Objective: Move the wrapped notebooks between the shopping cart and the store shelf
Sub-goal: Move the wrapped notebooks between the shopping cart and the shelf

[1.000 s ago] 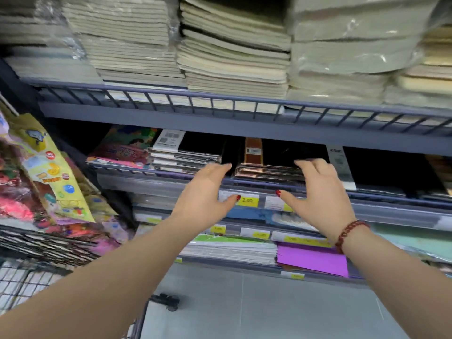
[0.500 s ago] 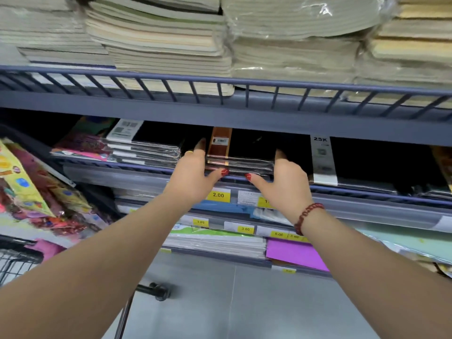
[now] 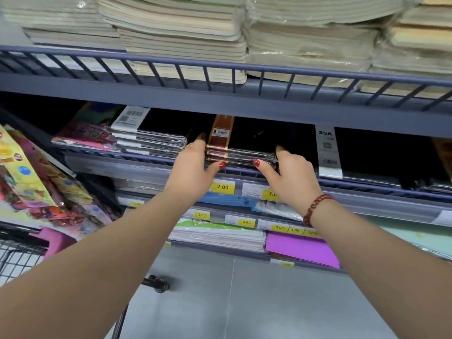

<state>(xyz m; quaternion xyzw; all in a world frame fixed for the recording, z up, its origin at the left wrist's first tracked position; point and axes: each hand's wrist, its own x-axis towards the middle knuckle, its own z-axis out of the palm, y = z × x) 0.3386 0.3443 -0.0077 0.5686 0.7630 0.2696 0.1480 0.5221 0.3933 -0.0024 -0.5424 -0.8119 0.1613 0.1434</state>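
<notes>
A stack of plastic-wrapped black notebooks with brown spines (image 3: pixel 244 152) lies on the middle shelf (image 3: pixel 146 156) of the blue store rack. My left hand (image 3: pixel 193 170) grips the stack's left end, thumb under the front edge. My right hand (image 3: pixel 291 174), with a red bead bracelet, grips the right end in the same way. The stack rests on the shelf between both hands. A corner of the black wire shopping cart (image 3: pixel 17 255) shows at the lower left.
Another wrapped black stack (image 3: pixel 151 138) sits left of mine; a black pack with a 25K label (image 3: pixel 327 152) sits right. Cream notebooks (image 3: pixel 186 33) fill the upper shelf. Price tags, paper packs and purple sheets (image 3: pixel 300 248) line lower shelves. Colourful packets (image 3: pixel 36 187) hang left.
Both hands moved in from open air to the stack and closed on its two ends. The view has moved closer to the shelf.
</notes>
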